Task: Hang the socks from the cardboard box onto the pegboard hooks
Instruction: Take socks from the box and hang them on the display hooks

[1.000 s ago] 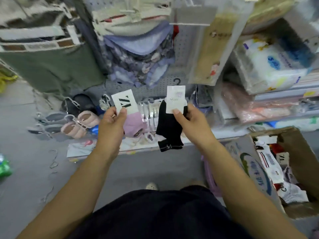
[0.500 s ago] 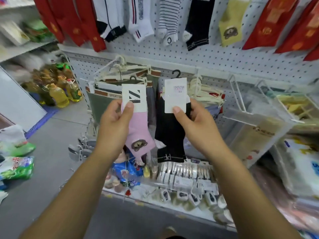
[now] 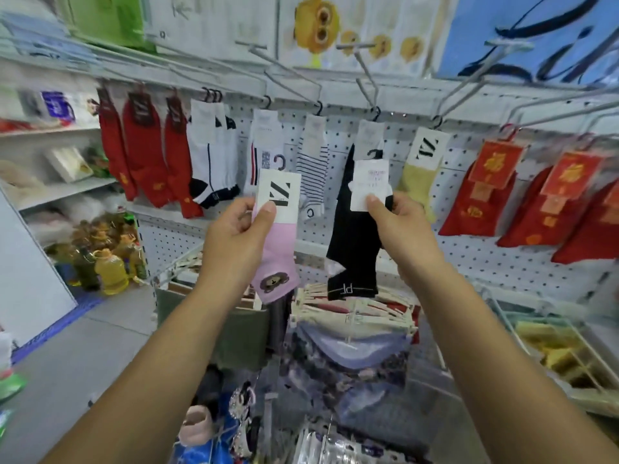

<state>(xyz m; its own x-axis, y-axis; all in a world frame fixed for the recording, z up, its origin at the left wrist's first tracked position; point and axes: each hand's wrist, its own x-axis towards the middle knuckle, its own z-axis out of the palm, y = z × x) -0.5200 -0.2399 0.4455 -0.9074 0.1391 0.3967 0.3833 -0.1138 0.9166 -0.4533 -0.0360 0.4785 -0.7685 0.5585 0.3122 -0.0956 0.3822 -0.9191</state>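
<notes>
Pink fabric with a bear patch: that pink sock (image 3: 278,259) dangles from the left hand (image 3: 234,236), whose thumb and curled fingers pinch its white header card. Just beside it the right hand (image 3: 405,229) pinches the card of a black sock (image 3: 355,252) the same way; the card carries what looks like pinkish print, too blurred to read. Both socks are held up in front of the pegboard (image 3: 469,262), a little below the row of hooks (image 3: 375,110) where red socks (image 3: 144,162), a striped sock (image 3: 313,162) and a yellow sock (image 3: 418,175) hang.
</notes>
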